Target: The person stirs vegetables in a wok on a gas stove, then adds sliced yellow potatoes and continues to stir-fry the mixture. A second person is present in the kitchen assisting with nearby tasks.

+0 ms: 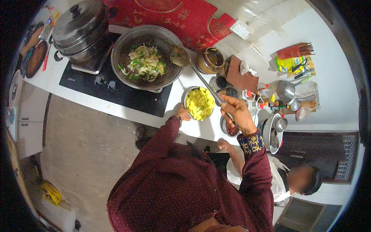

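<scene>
My right hand (pixel 240 111) grips the long metal handle of a wok spatula (pixel 204 79). The spatula's blade lies over the right rim of a wide wok (pixel 123 74), apart from the food. Sliced onions and green pieces (pixel 147 62) are heaped in the wok, which sits on a black gas cooktop (pixel 78 82). At the counter's front edge my left hand (pixel 183 112) holds the side of a metal bowl (pixel 186 97) full of yellow-green vegetable slices (pixel 200 103). Below my right hand stands a smaller bowl of dark red pieces (pixel 231 130), partly covered by the fingers.
A lidded steamer pot (pixel 79 32) stands on the left burner. Right of the wok are a brown jar (pixel 210 60), seasoning jars (pixel 218 83) and several bottles (pixel 251 103). A white basin (pixel 271 134) holds ladles. Another person (pixel 278 177) is close by my right arm.
</scene>
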